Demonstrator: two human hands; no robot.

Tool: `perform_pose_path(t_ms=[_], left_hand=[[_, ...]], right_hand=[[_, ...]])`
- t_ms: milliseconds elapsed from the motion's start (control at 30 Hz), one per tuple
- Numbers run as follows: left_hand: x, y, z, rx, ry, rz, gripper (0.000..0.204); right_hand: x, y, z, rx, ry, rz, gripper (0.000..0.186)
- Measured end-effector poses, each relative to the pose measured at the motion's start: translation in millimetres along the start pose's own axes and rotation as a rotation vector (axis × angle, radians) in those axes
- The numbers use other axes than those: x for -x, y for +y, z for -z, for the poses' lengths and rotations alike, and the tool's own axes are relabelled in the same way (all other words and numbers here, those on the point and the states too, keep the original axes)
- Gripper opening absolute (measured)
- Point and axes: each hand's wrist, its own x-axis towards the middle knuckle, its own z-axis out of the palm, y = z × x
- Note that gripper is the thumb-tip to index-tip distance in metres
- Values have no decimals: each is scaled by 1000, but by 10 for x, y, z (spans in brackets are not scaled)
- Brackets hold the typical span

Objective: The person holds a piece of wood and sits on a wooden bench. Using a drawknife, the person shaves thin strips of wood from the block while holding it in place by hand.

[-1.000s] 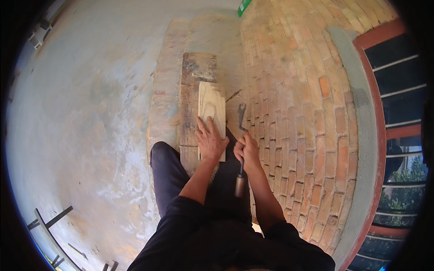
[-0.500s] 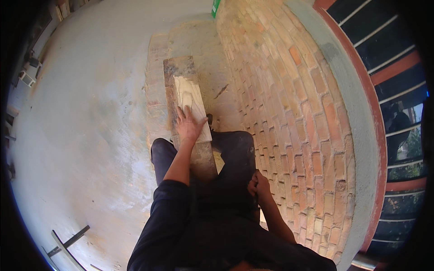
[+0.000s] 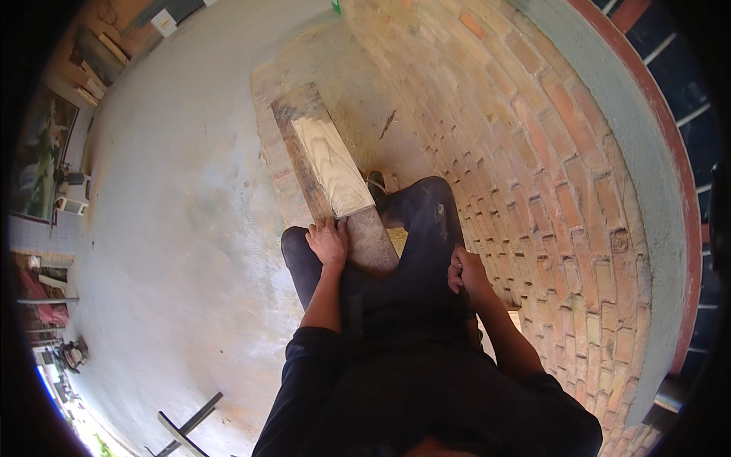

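Note:
A pale wooden board (image 3: 333,164) with clear grain lies flat along a dark, worn bench plank (image 3: 368,238) that runs away from between my knees. At the board's near left corner, my left hand (image 3: 329,244) rests with its fingers bent and drawn together. The fingertips touch the plank's left edge there; what they pinch, if anything, is hidden. Over my right thigh, my right hand (image 3: 468,274) is closed in a loose fist beside the knee. Whatever it holds cannot be made out.
A brick wall (image 3: 525,183) rises close on my right, below a grey ledge with red-framed barred windows. Pale concrete floor (image 3: 175,198) spreads to the left. Dark metal bars (image 3: 186,429) lie at lower left. A framed picture (image 3: 47,156) and wood offcuts (image 3: 113,47) stand far left.
My left hand has left the pale board's face, where it lay spread, and moved back to its near left corner. My view has turned; my right hand stays closed by the thigh.

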Motion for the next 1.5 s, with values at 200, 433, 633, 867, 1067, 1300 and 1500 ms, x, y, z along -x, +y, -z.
perform_pose_path(t_ms=[200,433,633,867,1067,1300,1500], left_hand=[[23,136,214,129,-297,185,55],[140,-12,542,121,-479,-351,46],[55,388,303,88,-313,-41,46],[117,142,-238,477,-191,49,29],[-142,104,58,1075,-732,346,23],[-78,260,210,857,-1126,-98,22],[338,361,286,405,-708,-449,21]], right_hand=[[75,-6,91,-80,2,33,48],[141,-38,76,-100,-1,36,46],[173,-47,65,-81,4,47,46],[204,-47,71,-130,-24,55,48],[223,-52,112,-129,-26,46,48],[224,-71,39,-123,-33,52,48],[225,-47,60,-116,-17,38,48]])
